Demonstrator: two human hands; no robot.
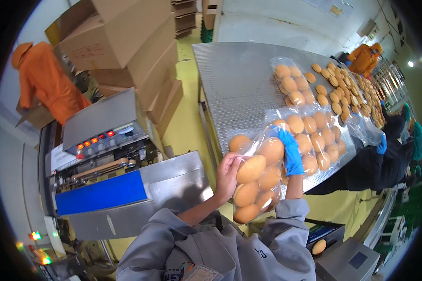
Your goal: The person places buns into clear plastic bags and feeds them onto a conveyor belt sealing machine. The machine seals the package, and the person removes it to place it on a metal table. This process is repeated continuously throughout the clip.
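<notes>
A clear plastic bag of round golden-brown cakes [252, 169] hangs between my hands in front of my chest. My bare left hand [227, 177] is closed on the bag's left edge near its top, thumb against the film. On the far side, my blue-gloved right hand [291, 152] is closed around the bag's upper right part; some of its fingers are behind the film. Just beyond lie more filled bags [318, 140] on the metal table, and a farther bag of cakes [293, 84]. One cake [239, 143] shows just above my left hand.
A perforated metal table [234, 79] carries many loose cakes [344, 89] at the right. To my left stands a sealing machine [103, 131] with lit buttons and a blue belt [101, 193]. Cardboard boxes [126, 51] are stacked behind it. Co-workers [373, 164] stand along the table's right side.
</notes>
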